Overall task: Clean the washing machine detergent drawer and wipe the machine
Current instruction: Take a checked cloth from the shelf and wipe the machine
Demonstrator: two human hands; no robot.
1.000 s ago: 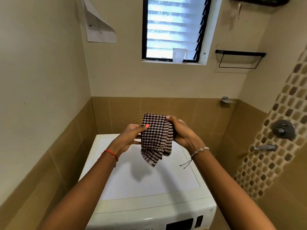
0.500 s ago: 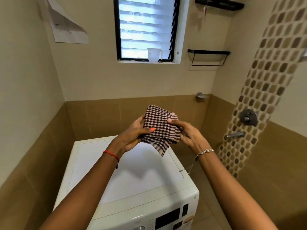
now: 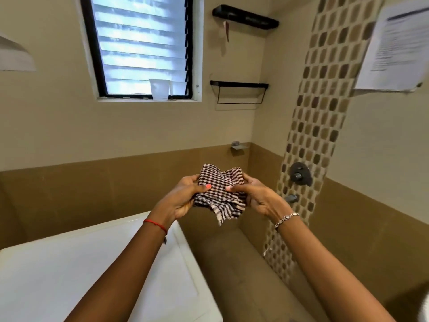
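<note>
Apparently cloth-folding step: left hand [image 3: 183, 198] and right hand [image 3: 257, 196] both pinch checked cloth [image 3: 219, 194], thumbs on top, held above and right of washing machine [image 3: 92, 263]. Drawer unseen. Next: lower cloth onto machine top, wipe.

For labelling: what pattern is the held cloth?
The folded fabric cloth is dark brown-and-white checked; head view.
</note>
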